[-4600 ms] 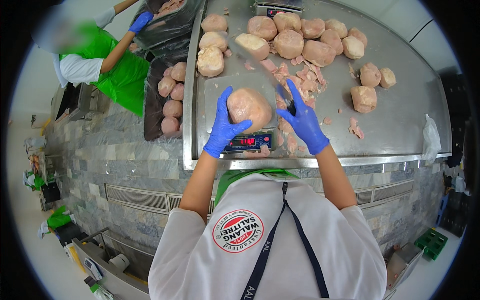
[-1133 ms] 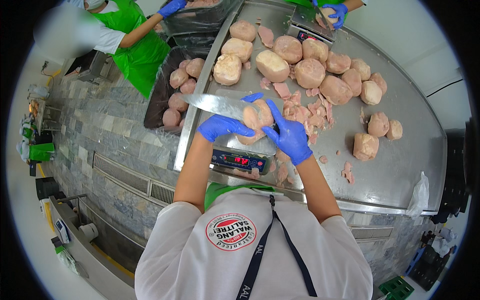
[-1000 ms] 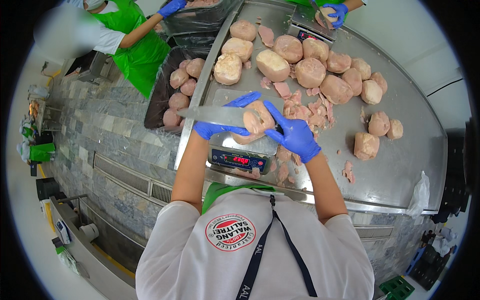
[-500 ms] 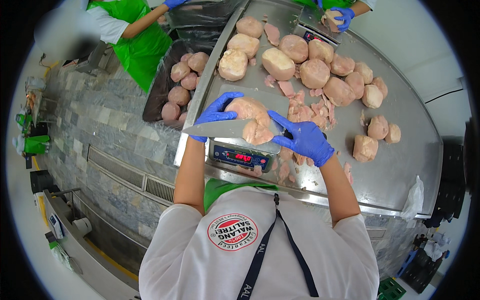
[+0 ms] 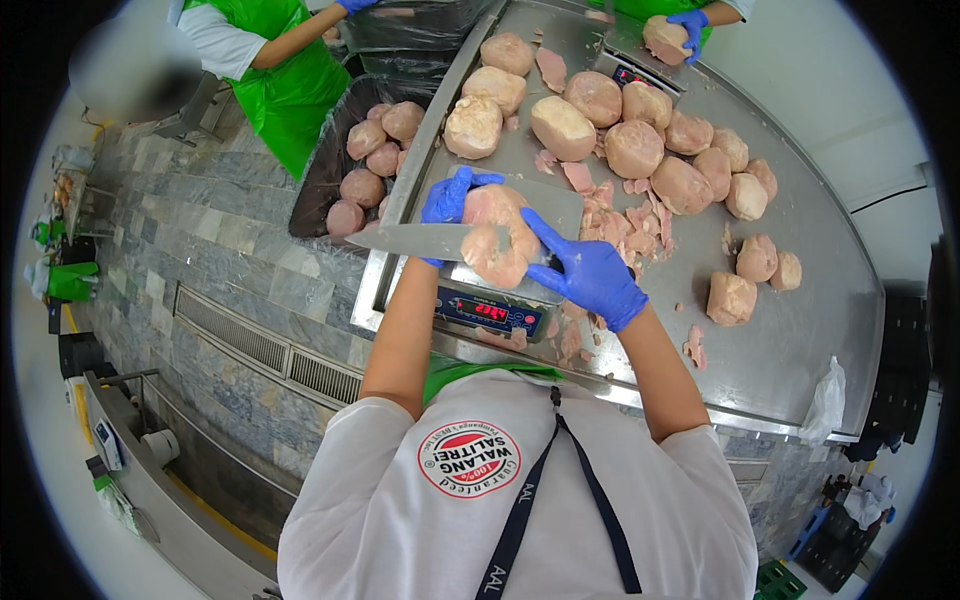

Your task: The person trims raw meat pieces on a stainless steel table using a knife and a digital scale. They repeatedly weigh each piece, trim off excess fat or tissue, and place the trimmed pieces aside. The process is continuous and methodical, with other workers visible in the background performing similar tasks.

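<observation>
My left hand (image 5: 450, 205), in a blue glove, is closed around the left side of a pale pink ham (image 5: 494, 204). In my right hand (image 5: 598, 275), also gloved in blue, is a knife (image 5: 415, 241), its handle mostly hidden by the fingers. The long blade points left and lies across the near side of the ham. A curled strip of meat (image 5: 498, 268) hangs over the blade toward me. Beneath is a scale (image 5: 487, 312) with a lit red display and a metal plate. Pink trimmings (image 5: 625, 225) are heaped just right of the plate.
Several hams (image 5: 634, 149) sit across the steel table (image 5: 800, 340), which has a raised rim. Left of it stands a black-lined bin (image 5: 318, 205) of hams. Across the table, a co-worker's gloved hand (image 5: 690, 35) holds a ham by another scale. A person in a green apron (image 5: 285, 90) stands far left.
The meat strip has curled into a larger loop over the blade. The knife tip has moved left and away from me. My left hand has shifted slightly right, and the scale's reading has changed.
</observation>
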`<state>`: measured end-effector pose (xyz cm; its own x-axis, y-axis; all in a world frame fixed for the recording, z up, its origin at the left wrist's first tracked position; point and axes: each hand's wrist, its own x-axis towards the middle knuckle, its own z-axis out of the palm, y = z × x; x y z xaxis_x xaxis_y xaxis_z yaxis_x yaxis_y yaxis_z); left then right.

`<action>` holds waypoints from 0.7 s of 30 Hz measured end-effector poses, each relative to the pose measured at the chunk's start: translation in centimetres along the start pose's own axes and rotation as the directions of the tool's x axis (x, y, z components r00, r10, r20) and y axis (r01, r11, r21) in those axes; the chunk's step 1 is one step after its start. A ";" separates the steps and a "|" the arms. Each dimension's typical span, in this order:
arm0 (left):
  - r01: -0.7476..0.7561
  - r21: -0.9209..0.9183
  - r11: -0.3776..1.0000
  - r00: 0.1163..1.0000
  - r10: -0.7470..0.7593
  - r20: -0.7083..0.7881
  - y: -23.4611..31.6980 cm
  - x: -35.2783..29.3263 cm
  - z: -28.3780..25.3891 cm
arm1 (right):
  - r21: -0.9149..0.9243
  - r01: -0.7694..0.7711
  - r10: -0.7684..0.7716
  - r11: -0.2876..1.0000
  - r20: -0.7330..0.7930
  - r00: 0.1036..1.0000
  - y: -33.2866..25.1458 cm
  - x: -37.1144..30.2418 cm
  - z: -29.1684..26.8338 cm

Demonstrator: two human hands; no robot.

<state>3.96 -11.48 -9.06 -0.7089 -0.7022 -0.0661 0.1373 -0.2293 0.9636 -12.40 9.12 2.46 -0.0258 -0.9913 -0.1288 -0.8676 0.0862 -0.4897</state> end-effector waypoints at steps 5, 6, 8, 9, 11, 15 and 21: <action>-0.045 0.108 0.993 0.990 0.031 0.134 -0.5 1.0 2.6 | -0.041 0.047 -0.050 0.998 -0.098 0.994 1.4 -0.1 0.1; -0.133 0.219 0.967 0.979 0.094 0.182 -1.6 2.2 2.1 | -0.055 0.029 -0.034 0.998 -0.091 0.995 1.5 0.5 0.0; -0.328 0.428 0.842 0.940 0.245 0.238 -6.9 4.2 -1.8 | -0.085 0.047 -0.053 0.995 -0.066 0.996 0.8 2.6 -0.2; -0.389 0.489 0.780 0.921 0.311 0.237 -6.9 4.8 -1.7 | -0.083 0.017 -0.021 0.996 -0.046 0.999 0.9 2.8 -0.4; -0.492 0.604 0.627 0.863 0.444 0.241 -6.8 5.5 -1.6 | -0.083 -0.033 0.033 0.996 -0.001 0.999 0.7 3.2 -0.9; -0.421 0.443 0.792 0.892 0.450 0.044 -5.3 4.0 0.2 | 0.061 -0.143 0.152 0.988 -0.192 0.970 0.7 3.2 1.0; 0.054 0.279 0.959 0.992 -0.084 0.095 4.6 -5.1 5.5 | 0.110 -0.289 0.309 0.951 -0.281 0.909 -1.6 0.6 1.9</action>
<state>4.39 -5.22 -2.84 -0.7805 -0.6132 -0.1213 -0.0998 -0.0694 0.9926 -10.07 8.59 1.52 -0.4311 -0.9019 -0.0257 -0.7628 0.3795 -0.5235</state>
